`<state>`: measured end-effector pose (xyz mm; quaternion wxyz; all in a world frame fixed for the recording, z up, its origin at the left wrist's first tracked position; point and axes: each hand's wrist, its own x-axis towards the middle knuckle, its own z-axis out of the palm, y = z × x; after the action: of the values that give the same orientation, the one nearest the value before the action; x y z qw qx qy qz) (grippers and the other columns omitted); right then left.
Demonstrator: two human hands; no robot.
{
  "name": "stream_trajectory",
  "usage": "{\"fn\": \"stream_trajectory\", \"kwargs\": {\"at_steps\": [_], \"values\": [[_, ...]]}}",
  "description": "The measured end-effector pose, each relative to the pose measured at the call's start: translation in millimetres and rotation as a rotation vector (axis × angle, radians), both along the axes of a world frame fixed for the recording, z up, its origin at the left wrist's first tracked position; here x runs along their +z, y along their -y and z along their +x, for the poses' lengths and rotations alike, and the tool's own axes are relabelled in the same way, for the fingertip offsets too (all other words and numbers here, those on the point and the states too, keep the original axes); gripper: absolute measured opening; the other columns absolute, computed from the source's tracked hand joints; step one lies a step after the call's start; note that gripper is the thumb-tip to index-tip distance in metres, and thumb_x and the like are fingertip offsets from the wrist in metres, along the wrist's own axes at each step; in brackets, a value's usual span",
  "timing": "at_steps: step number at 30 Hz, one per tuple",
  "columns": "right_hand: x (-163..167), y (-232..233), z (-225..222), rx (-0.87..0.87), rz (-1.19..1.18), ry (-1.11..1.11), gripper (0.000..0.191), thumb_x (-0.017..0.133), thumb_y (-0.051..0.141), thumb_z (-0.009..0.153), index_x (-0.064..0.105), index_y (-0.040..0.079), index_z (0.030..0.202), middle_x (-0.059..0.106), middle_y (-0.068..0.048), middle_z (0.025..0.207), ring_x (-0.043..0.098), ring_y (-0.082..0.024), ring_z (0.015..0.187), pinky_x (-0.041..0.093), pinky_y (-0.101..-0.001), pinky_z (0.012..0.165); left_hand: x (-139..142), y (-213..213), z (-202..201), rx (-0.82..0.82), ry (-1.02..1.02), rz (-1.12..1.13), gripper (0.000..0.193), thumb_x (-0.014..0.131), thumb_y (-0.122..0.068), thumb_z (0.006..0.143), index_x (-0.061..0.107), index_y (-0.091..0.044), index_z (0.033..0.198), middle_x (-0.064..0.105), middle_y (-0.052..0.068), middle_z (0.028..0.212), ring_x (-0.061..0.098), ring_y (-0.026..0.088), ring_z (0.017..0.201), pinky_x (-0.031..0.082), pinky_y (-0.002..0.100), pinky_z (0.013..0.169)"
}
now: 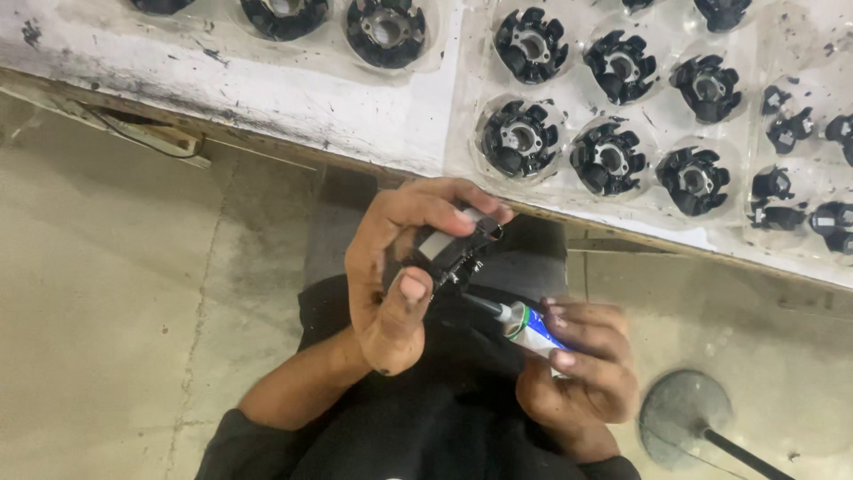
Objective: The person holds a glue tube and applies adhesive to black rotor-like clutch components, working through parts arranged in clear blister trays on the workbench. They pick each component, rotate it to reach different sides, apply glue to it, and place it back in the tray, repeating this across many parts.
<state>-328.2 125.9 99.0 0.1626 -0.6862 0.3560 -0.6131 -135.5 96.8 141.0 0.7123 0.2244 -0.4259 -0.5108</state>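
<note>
- 2 hands are working close to the body: the right hand is clenching a small white, green and blue tube, its dark nozzle pointing up-left.
- The left hand is gripping a small black and metal part between thumb and fingers, just beyond the nozzle tip.
- Judging from this, keeping the nozzle steady against the part and squeezing gently is mattering most.
- Farther off, the white counter is carrying clear trays holding several black round parts, well apart from the hands.
- A round grey base is sitting on the floor at right.
</note>
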Motion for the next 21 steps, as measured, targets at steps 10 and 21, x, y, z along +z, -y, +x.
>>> {"fn": "stream_trajectory", "kwargs": {"at_steps": [10, 21], "values": [[8.5, -9.3, -9.7, -0.053, -0.058, -0.212, 0.028, 0.080, 0.004, 0.087, 0.056, 0.012, 0.099, 0.065, -0.011, 0.100, 0.069, -0.032, 0.100, 0.066, -0.0447, 0.085, 4.5, -8.8, -2.7, 0.061, 0.099, -0.060, 0.051, 0.054, -0.044, 0.112, 0.056, 0.004, 0.130, 0.059, 0.023, 0.132, 0.059, 0.022, 0.122, 0.048, 0.032, 0.107], [8.2, 3.1, -17.3, -0.002, -0.178, -0.249, 0.016, 0.073, 0.002, 0.086, 0.060, 0.005, 0.094, 0.065, -0.016, 0.096, 0.067, -0.030, 0.092, 0.069, -0.0481, 0.080, -5.0, -0.6, -14.1, -0.015, 0.050, -0.021, 0.049, 0.054, -0.044, 0.116, 0.055, 0.004, 0.129, 0.059, 0.022, 0.133, 0.059, 0.019, 0.119, 0.047, 0.031, 0.108]]}}
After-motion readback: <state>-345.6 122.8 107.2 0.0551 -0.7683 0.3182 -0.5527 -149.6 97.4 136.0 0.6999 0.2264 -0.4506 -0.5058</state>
